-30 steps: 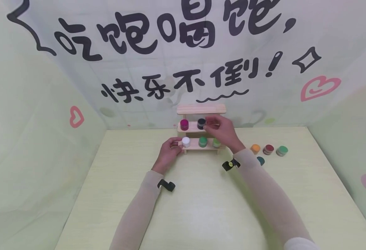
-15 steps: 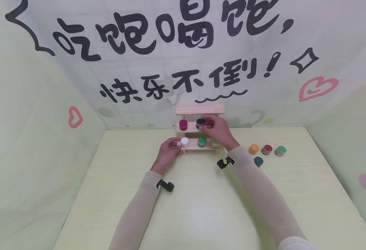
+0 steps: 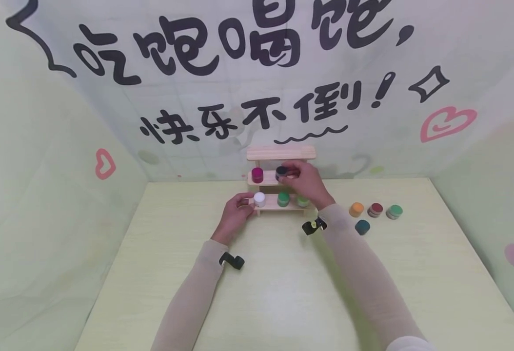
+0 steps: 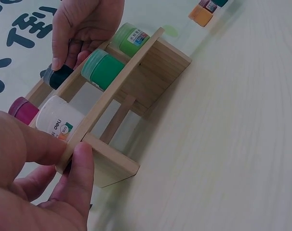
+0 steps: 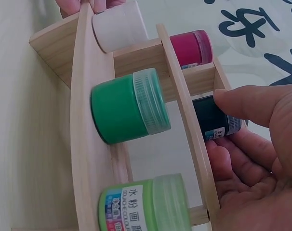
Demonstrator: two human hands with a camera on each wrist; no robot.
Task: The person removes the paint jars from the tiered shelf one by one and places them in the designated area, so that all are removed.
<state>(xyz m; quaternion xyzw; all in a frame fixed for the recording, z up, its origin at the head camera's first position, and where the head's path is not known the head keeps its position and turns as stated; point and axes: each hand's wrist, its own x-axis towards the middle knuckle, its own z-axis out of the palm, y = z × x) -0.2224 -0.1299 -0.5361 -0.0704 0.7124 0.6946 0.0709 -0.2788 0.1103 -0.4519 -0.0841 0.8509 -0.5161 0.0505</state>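
A small three-tier wooden shelf (image 3: 282,153) stands at the back of the table. My left hand (image 3: 234,217) grips the left end of its lowest tier, thumb and fingers at the corner by a white paint jar (image 4: 59,115). On the middle tier, my right hand (image 3: 307,183) pinches a black paint jar (image 5: 206,118), thumb over its lid edge and fingers on the far side. Left of it sits a magenta paint jar (image 5: 187,48). The lowest tier also carries a green paint jar (image 5: 119,108) and a light green paint jar (image 5: 141,207).
Right of the shelf, orange (image 3: 356,209), dark red (image 3: 375,210) and mint green (image 3: 394,211) paint jars stand on the table (image 3: 266,292). A dark teal jar (image 3: 362,227) is just in front. A printed cloth (image 3: 222,161) hangs close behind the shelf.
My right wrist and forearm have shifted slightly left, and the fingers reach a little further over the black paint jar. More of the dark teal jar shows. The left hand keeps its grip.
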